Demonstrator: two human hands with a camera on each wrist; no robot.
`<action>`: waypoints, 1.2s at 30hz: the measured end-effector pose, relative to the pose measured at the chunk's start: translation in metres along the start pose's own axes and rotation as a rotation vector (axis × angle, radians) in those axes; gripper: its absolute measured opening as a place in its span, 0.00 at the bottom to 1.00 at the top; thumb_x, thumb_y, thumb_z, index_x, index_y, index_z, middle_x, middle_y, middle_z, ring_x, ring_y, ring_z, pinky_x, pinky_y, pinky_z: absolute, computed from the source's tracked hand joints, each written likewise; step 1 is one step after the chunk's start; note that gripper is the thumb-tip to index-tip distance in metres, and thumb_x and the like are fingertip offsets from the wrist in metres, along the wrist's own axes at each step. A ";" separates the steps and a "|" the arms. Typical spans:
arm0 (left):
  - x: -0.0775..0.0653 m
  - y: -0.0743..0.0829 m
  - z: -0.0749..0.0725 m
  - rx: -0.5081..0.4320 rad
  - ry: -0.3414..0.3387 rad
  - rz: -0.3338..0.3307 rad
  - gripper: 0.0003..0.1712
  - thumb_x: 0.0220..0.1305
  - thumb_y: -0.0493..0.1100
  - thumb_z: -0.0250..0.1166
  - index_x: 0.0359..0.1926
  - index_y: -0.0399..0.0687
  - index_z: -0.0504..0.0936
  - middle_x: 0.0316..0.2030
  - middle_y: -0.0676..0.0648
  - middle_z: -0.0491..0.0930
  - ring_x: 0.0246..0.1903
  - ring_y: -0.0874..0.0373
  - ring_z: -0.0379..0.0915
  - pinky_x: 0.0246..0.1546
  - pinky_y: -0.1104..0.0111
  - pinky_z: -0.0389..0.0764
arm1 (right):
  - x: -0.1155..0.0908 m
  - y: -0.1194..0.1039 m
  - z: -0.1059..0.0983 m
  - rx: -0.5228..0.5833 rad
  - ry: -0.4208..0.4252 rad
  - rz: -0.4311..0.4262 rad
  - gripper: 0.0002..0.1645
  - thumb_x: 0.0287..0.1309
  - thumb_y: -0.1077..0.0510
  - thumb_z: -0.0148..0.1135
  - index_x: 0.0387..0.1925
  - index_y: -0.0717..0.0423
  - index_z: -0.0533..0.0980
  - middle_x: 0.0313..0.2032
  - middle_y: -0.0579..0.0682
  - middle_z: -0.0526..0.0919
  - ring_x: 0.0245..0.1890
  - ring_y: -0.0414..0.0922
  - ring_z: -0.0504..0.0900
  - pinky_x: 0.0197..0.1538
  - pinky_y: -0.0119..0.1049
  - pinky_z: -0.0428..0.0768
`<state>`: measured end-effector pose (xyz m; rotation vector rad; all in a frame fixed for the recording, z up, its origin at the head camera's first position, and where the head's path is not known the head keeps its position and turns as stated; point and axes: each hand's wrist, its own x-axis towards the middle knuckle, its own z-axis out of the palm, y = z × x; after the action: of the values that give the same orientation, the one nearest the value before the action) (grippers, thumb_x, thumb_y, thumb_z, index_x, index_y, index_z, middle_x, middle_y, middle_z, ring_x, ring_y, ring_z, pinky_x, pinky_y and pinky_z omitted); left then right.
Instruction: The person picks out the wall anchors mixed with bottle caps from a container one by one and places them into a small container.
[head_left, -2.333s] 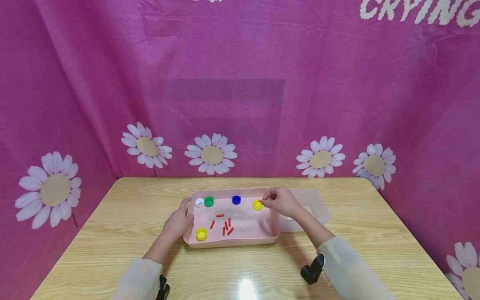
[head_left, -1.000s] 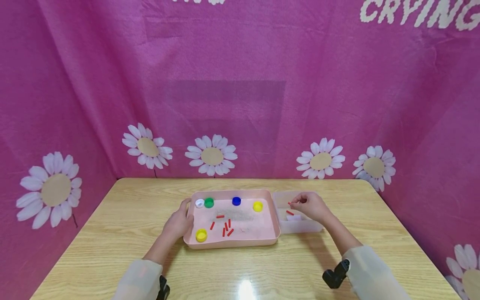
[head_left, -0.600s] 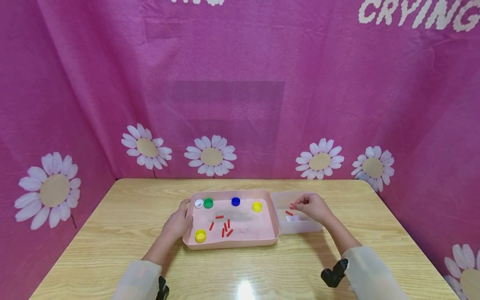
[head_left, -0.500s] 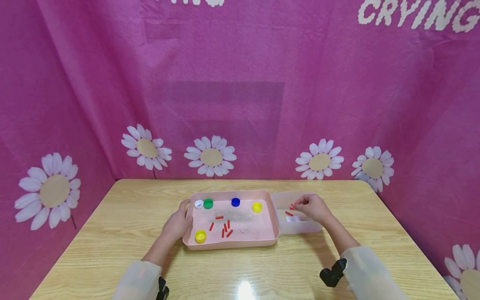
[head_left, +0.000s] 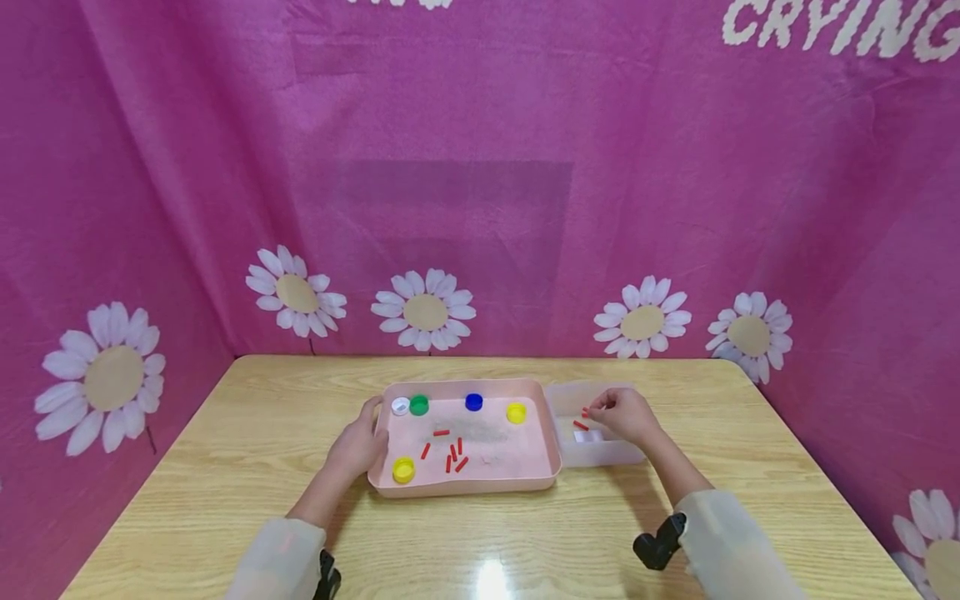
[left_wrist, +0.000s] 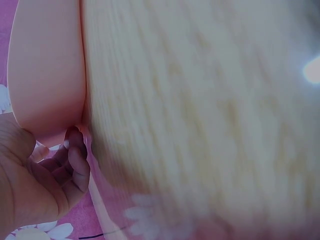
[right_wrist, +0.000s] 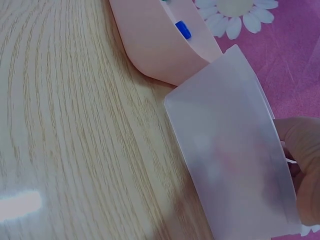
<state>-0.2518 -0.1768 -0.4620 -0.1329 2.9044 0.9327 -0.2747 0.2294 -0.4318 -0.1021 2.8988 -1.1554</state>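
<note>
My left hand [head_left: 358, 443] grips the left end of a pink tray [head_left: 480, 485], thumb over the rim and fingers curled outside, as the left wrist view shows. Inside the tray lie several short red sticks [head_left: 441, 432], a white cap [head_left: 401, 406], a green cap [head_left: 418, 405], a blue cap [head_left: 474, 402] and two yellow caps, one at the right [head_left: 516, 413] and one at the front left [head_left: 403, 470]. My right hand [head_left: 626, 414] reaches into a translucent box [head_left: 600, 454] and pinches a red stick [head_left: 585, 412]. Another red stick [head_left: 581, 425] lies below its fingertips.
The translucent box stands against the tray's right end, with a whitish piece [head_left: 588, 436] in it. Both containers rest on a wooden table [head_left: 480, 542]. A magenta cloth with daisies [head_left: 424, 310] hangs behind and at both sides.
From above the right yellow cap, my right hand has moved right into the translucent box, the red stick at its fingertips. During the last half second it hardly moves. My left hand stays on the tray.
</note>
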 end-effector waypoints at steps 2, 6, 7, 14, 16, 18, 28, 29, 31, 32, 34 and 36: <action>0.000 0.000 0.000 0.005 0.003 0.002 0.35 0.66 0.43 0.48 0.71 0.46 0.49 0.54 0.33 0.74 0.39 0.49 0.73 0.46 0.53 0.75 | 0.000 0.001 0.001 -0.020 0.007 -0.010 0.08 0.53 0.60 0.62 0.28 0.64 0.79 0.24 0.50 0.78 0.25 0.42 0.70 0.26 0.32 0.70; 0.000 0.001 0.000 0.008 0.005 0.004 0.34 0.66 0.43 0.49 0.71 0.46 0.49 0.54 0.33 0.75 0.38 0.50 0.73 0.46 0.54 0.75 | 0.001 0.000 0.002 -0.033 0.024 -0.008 0.08 0.53 0.60 0.62 0.28 0.64 0.79 0.24 0.51 0.78 0.25 0.42 0.71 0.26 0.32 0.70; 0.000 0.001 -0.001 0.007 0.005 0.005 0.34 0.66 0.43 0.49 0.71 0.46 0.49 0.53 0.33 0.75 0.38 0.50 0.72 0.45 0.54 0.75 | 0.001 0.000 0.002 -0.036 0.029 -0.010 0.08 0.53 0.60 0.62 0.28 0.64 0.78 0.24 0.50 0.78 0.24 0.41 0.71 0.26 0.32 0.70; 0.000 0.002 -0.002 -0.005 0.002 0.010 0.35 0.65 0.42 0.49 0.71 0.46 0.50 0.50 0.33 0.76 0.35 0.50 0.72 0.37 0.59 0.75 | 0.001 -0.001 0.000 -0.045 0.037 -0.021 0.09 0.53 0.59 0.62 0.28 0.64 0.78 0.22 0.50 0.77 0.23 0.41 0.70 0.26 0.31 0.68; 0.000 0.002 -0.002 -0.006 0.002 0.008 0.35 0.65 0.42 0.49 0.71 0.46 0.50 0.50 0.34 0.76 0.35 0.51 0.72 0.37 0.59 0.75 | 0.000 -0.002 0.000 -0.039 0.040 -0.014 0.09 0.53 0.59 0.62 0.28 0.64 0.78 0.23 0.50 0.77 0.25 0.41 0.70 0.27 0.31 0.69; 0.000 0.002 -0.002 -0.007 0.003 0.006 0.35 0.65 0.42 0.50 0.71 0.46 0.50 0.50 0.34 0.76 0.35 0.51 0.71 0.38 0.59 0.75 | 0.000 -0.002 -0.001 -0.043 0.041 -0.016 0.10 0.54 0.59 0.62 0.29 0.64 0.78 0.24 0.51 0.78 0.26 0.41 0.71 0.28 0.32 0.69; -0.001 0.001 -0.001 0.003 0.014 0.025 0.34 0.65 0.42 0.50 0.71 0.44 0.51 0.50 0.33 0.77 0.35 0.50 0.72 0.39 0.58 0.76 | 0.000 -0.009 -0.006 -0.033 0.044 -0.016 0.11 0.56 0.56 0.60 0.33 0.63 0.78 0.26 0.51 0.79 0.28 0.42 0.73 0.30 0.32 0.70; -0.002 0.001 -0.001 0.004 0.015 0.026 0.34 0.65 0.42 0.50 0.71 0.44 0.51 0.51 0.33 0.76 0.35 0.50 0.72 0.39 0.57 0.76 | 0.000 -0.010 -0.006 -0.027 0.044 -0.016 0.12 0.56 0.56 0.60 0.33 0.63 0.78 0.27 0.51 0.79 0.28 0.42 0.73 0.30 0.32 0.70; -0.001 0.000 -0.001 0.005 0.018 0.029 0.34 0.65 0.42 0.50 0.71 0.44 0.51 0.52 0.33 0.76 0.36 0.50 0.73 0.41 0.56 0.76 | 0.000 -0.013 -0.007 -0.016 0.044 -0.023 0.12 0.57 0.56 0.60 0.34 0.62 0.78 0.27 0.51 0.79 0.29 0.43 0.73 0.31 0.32 0.71; -0.001 0.000 -0.001 0.005 0.018 0.028 0.34 0.65 0.42 0.50 0.71 0.45 0.51 0.52 0.33 0.75 0.37 0.50 0.73 0.43 0.54 0.76 | -0.001 -0.015 -0.007 -0.012 0.045 -0.032 0.12 0.57 0.55 0.60 0.34 0.63 0.78 0.28 0.51 0.79 0.29 0.43 0.73 0.31 0.32 0.71; -0.001 0.000 -0.001 0.004 0.019 0.029 0.34 0.66 0.42 0.50 0.71 0.45 0.51 0.53 0.32 0.75 0.39 0.49 0.74 0.45 0.53 0.76 | -0.002 -0.019 -0.007 0.000 0.046 -0.042 0.12 0.57 0.55 0.60 0.35 0.63 0.78 0.28 0.52 0.80 0.29 0.43 0.73 0.31 0.32 0.72; -0.001 0.000 -0.001 0.004 0.016 0.026 0.34 0.66 0.42 0.49 0.71 0.45 0.50 0.53 0.32 0.75 0.39 0.49 0.74 0.46 0.53 0.76 | -0.003 -0.023 -0.007 0.011 0.041 -0.049 0.13 0.57 0.55 0.60 0.36 0.63 0.78 0.29 0.52 0.80 0.30 0.43 0.74 0.31 0.32 0.72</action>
<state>-0.2505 -0.1768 -0.4612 -0.1033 2.9291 0.9340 -0.2711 0.2174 -0.4113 -0.1519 2.9416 -1.1947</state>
